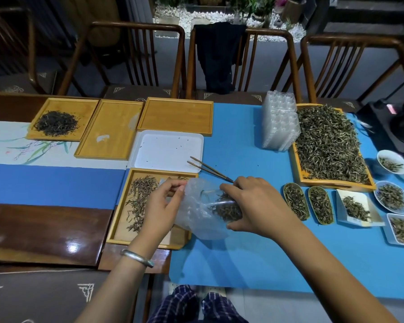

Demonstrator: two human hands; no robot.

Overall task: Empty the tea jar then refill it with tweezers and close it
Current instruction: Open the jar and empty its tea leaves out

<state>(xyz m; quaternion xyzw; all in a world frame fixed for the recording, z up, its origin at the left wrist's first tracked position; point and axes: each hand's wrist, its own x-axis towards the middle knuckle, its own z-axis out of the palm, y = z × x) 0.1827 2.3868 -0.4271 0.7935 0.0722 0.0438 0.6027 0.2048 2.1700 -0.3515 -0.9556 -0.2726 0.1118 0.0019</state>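
1. Across the blue-covered worktop: several wooden trays, a large one at right heaped with pale green tea, a white plastic tray almost bare, small dishes of leaves at far right.
2. Directly under the hands: a wooden tray with loose thin tea leaves scattered on its left part.
3. Held above this tray and the blue cover, tilted on its side: the tea jar, looks like clear plastic or glass, dark leaves packed in the end nearer the right hand. Something thin and translucent, perhaps a plastic bag or liner, around or at the mouth; hard to say which.
4. Right hand: grip closed around the jar's end, with the tweezers apparently tucked between the same fingers, their two arms pointing up-left over the white tray.
5. Left hand: grip pinched, thumb and fingers on the edge of the translucent material near the mouth.
6. Judged step: emptying, not finished, since much tea remains inside.
7. Next move probably calls for more tilt toward the wooden tray, or loosening the packed leaves, with the mouth kept over the tray.
8. Hidden or unclear: the jar's mouth, its lid (not found anywhere), the tweezer tips.
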